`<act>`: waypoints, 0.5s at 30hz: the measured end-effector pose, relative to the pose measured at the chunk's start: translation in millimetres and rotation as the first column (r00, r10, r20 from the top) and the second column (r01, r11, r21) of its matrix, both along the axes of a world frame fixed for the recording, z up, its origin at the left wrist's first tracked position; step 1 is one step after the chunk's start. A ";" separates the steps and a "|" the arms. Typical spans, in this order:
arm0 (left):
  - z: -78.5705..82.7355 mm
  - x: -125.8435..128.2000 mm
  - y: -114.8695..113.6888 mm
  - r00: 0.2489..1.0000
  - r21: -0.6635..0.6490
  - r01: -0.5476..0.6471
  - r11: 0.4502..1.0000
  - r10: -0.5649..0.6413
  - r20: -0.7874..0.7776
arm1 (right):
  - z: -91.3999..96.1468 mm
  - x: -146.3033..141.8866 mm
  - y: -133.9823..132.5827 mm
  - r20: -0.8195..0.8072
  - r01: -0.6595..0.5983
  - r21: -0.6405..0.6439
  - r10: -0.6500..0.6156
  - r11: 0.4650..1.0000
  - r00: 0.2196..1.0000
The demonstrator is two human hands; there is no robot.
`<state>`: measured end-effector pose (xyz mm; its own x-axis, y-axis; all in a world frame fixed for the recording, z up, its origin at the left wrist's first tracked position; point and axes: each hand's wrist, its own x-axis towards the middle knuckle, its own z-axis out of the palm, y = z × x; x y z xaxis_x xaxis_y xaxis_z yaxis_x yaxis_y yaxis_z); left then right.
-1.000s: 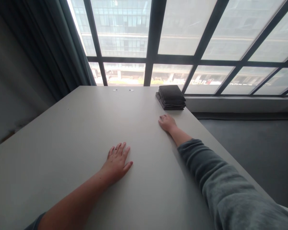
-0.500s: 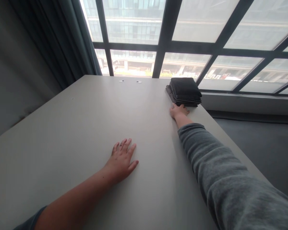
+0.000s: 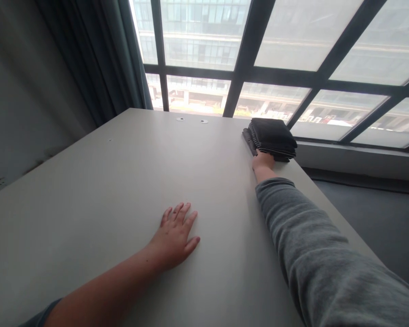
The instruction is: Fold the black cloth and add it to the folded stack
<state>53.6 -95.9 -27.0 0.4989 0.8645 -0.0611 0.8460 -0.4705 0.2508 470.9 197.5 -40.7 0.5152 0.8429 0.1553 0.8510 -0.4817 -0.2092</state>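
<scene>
My left hand [image 3: 177,234] lies flat on the pale grey table [image 3: 105,190], fingers spread, holding nothing. My right arm, in a grey sleeve, stretches far across the table. My right hand [image 3: 263,161] touches the near edge of a stack of dark folded cloths [image 3: 272,137] at the table's far right corner. Its fingertips are hidden against the stack, so I cannot tell whether they grip it.
A large window with dark frames [image 3: 245,54] runs behind the table. A dark curtain [image 3: 98,59] hangs at the left. Two small round caps [image 3: 191,120] sit near the table's far edge. Dark floor [image 3: 371,218] lies to the right.
My right hand has moved forward across the table and reached the cloth stack. My left hand has stayed flat in place. The view has shifted slightly.
</scene>
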 end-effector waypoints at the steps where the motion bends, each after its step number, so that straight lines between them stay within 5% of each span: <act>1: -0.1 0.1 0.0 1.000 0.003 -0.001 1.000 0.001 0.008 | 0.2 1.5 1.4 0.000 -0.025 -0.002 0.025 1.000 1.000; 9: -0.9 1.1 0.6 1.000 0.008 -0.007 1.000 0.007 0.029 | 3.9 -0.8 -18.9 0.083 -0.200 0.027 0.197 0.979 0.977; 15: -10.1 -1.4 4.8 0.997 0.042 0.007 0.999 -0.011 0.082 | 14.0 -24.2 -92.0 0.127 -0.306 -0.003 0.304 0.952 0.944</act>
<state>52.2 -91.2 -37.1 0.5085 0.8609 0.0161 0.8191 -0.4894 0.2992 446.7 105.6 -26.7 0.2093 0.9535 0.2168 0.9765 -0.1920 -0.0983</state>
